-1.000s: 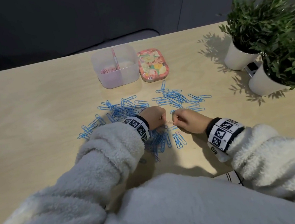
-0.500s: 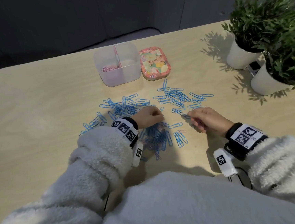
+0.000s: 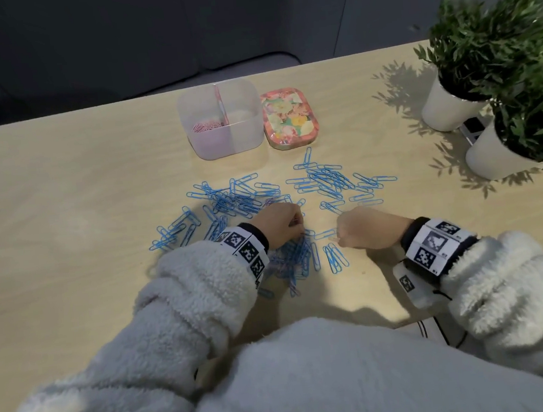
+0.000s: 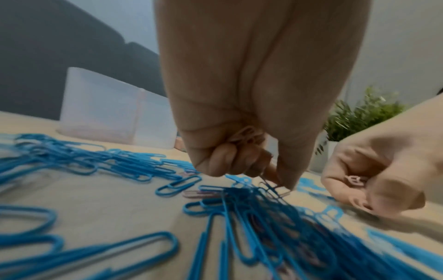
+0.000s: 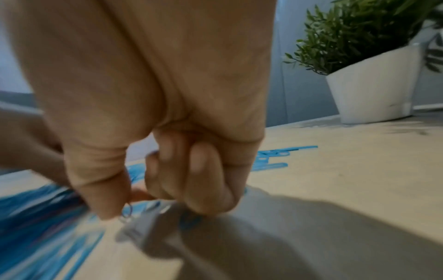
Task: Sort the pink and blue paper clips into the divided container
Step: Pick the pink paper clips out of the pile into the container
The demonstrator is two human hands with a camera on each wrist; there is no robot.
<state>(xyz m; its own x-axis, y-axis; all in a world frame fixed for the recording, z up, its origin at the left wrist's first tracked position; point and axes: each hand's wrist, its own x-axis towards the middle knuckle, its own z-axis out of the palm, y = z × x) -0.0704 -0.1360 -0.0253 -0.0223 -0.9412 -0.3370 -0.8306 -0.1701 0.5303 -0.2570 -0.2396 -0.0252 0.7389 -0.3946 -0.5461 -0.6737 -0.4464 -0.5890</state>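
Both hands curl around pink clips [image 4: 246,135] — left [image 3: 279,220], right [image 3: 367,227] — above blue clips [image 3: 324,181].

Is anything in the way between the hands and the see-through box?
Only loose blue clips lie flat on the table between the left hand, right hand and divided container; nothing tall.

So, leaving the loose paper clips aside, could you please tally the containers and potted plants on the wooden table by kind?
Translucent plastic divided container: 1
Flower-patterned tin with rounded corners: 1
Green leafy plants in white pots: 2
Total: 4
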